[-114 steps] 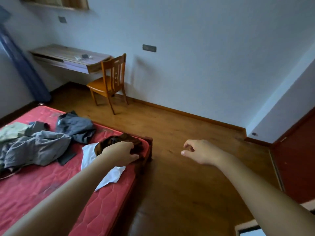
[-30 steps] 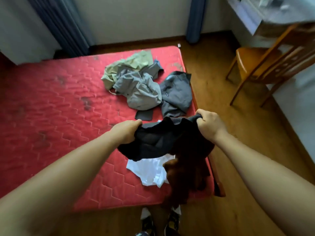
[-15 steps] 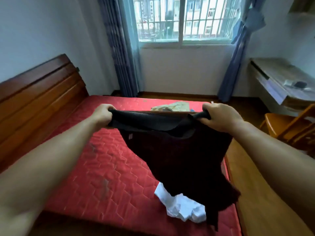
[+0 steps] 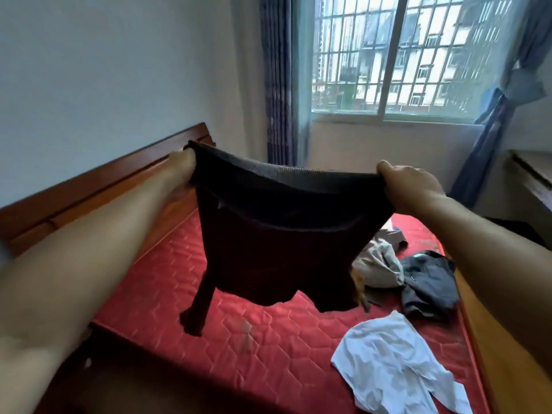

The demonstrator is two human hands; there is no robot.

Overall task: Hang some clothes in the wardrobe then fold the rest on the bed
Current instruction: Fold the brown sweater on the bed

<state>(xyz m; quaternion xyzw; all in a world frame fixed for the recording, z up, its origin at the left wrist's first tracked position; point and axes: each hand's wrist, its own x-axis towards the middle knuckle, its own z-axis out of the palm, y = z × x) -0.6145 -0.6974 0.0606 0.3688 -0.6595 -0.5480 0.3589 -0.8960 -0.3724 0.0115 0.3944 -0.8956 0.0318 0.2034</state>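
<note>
Two hands, left hand (image 4: pixel 180 165) and right hand (image 4: pixel 409 183), clench the top corners of one dark garment (image 4: pixel 283 234), stretched between their fingers above a red mattress (image 4: pixel 179 279), while below the right fingers lie one white garment (image 4: pixel 394 360), one dark grey garment (image 4: pixel 430 282) and one beige garment (image 4: pixel 376 264).

Daylight comes through a barred window (image 4: pixel 418 55) flanked by 2 blue curtains (image 4: pixel 277 79). A pale wall (image 4: pixel 119 70) stands behind a wooden headboard (image 4: pixel 104 183); a desk (image 4: pixel 533 174) sits at the right edge.
</note>
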